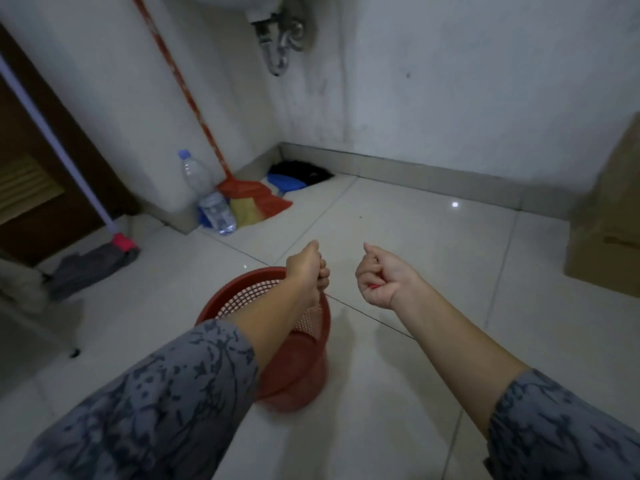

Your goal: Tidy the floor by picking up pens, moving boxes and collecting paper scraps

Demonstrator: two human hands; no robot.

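Under our left hand (pixel 306 268) we see a red mesh basket (pixel 277 341); a sliver of red (pixel 374 286) shows in our right hand (pixel 379 277). Our sleeves (pixel 156 403) are grey with dark blotches. Beyond the hands the floor (pixel 433 254) is glossy white tile. Far left of them stand an orange and yellow broom (pixel 256 199), a clear bottle (pixel 207 199) with a pale blue cap, and a grey mop (pixel 93 265). Right is a brown box (pixel 609 230).

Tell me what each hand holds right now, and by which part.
The left hand grips the red basket by its rim. The right hand is curled round a small red thing, mostly hidden; what it is cannot be told.
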